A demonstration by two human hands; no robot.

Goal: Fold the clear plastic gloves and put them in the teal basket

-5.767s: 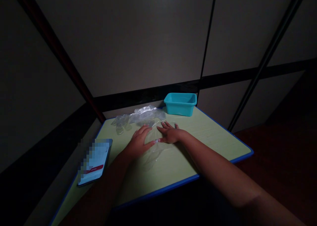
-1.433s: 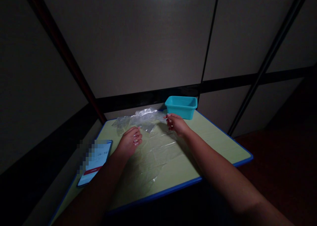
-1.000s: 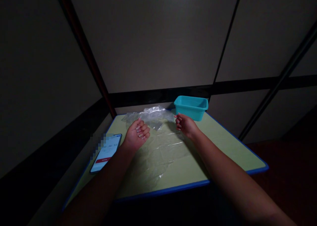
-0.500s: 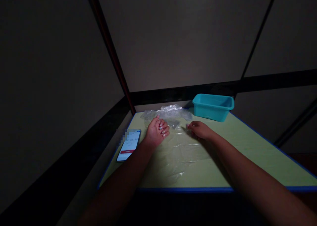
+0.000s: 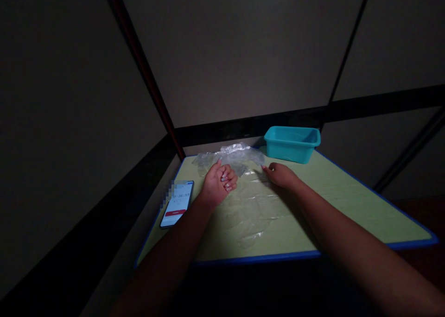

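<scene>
A thin clear plastic bag (image 5: 259,210) lies flat and creased on the light green table, between my two hands. At its far right corner is my right hand (image 5: 282,175), thumb and forefinger pinched together on what looks like the plastic's edge. My left hand (image 5: 219,185) is on the left of the bag, palm turned up and inward. Its fingers are curled in and its thumb points away; I see nothing in them. Just beyond my hands lies a crumpled heap of clear plastic (image 5: 239,154).
A turquoise plastic basket (image 5: 292,151) stands at the table's back right. On the left edge lies a phone (image 5: 177,205) with a lit timer screen. The table (image 5: 351,215) has a blue rim and meets dark panelled walls at the back and left.
The whole view has shifted a little, so the table and basket sit slightly further left and higher. My right hand's fingertips have tilted slightly upward; my left hand keeps its curled pose.
</scene>
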